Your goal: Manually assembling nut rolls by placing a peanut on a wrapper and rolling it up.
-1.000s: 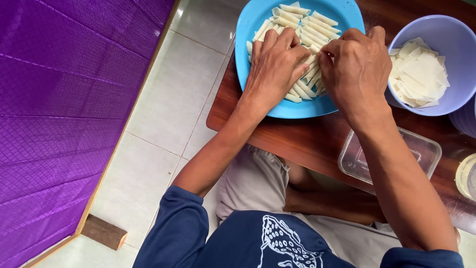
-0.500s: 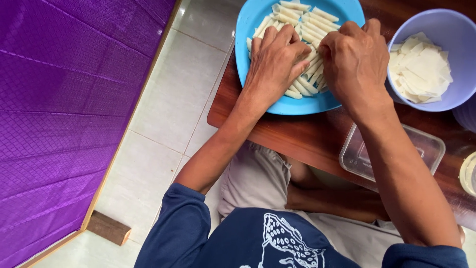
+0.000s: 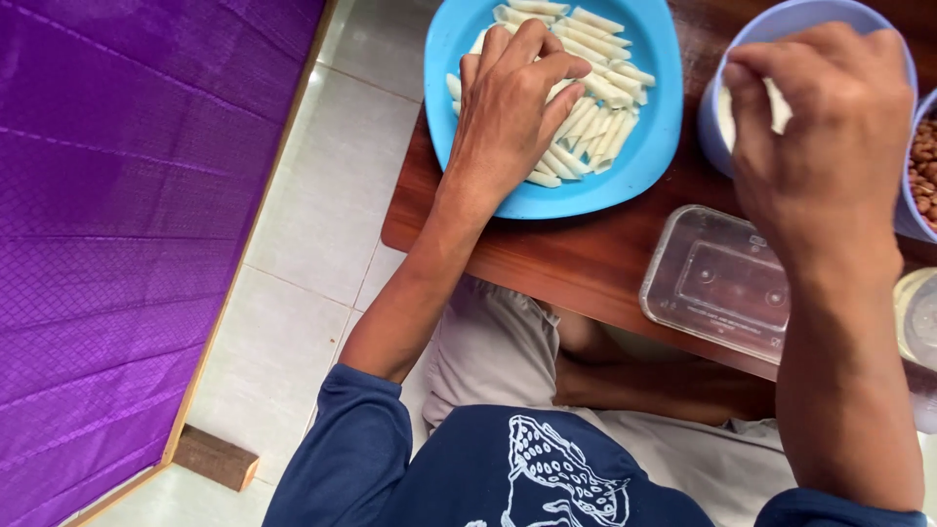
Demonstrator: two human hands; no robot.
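- I saw the left hand [image 3: 512, 107] pressed, fingers curled, onto pale rolls [image 3: 595, 107] in the blue plate [image 3: 649, 137], top centre.
- The right hand [image 3: 825, 137] pinched a white sheet [image 3: 778, 105] over the lilac bowl [image 3: 742, 59], upper right.

Pale rolled sticks [image 3: 595, 117] lie heaped on a blue plate [image 3: 654, 137]; white wrappers [image 3: 776, 102] fill a lavender bowl [image 3: 722, 88].

Dark brown wooden surface [image 3: 586, 259], low over a pale tiled floor [image 3: 322, 254]. Blue plate [image 3: 654, 127] of white rolls at 11 o'clock, lilac bowl [image 3: 717, 107] at 1 o'clock, clear lidded box [image 3: 727, 283] at 4 o'clock, near the edge.
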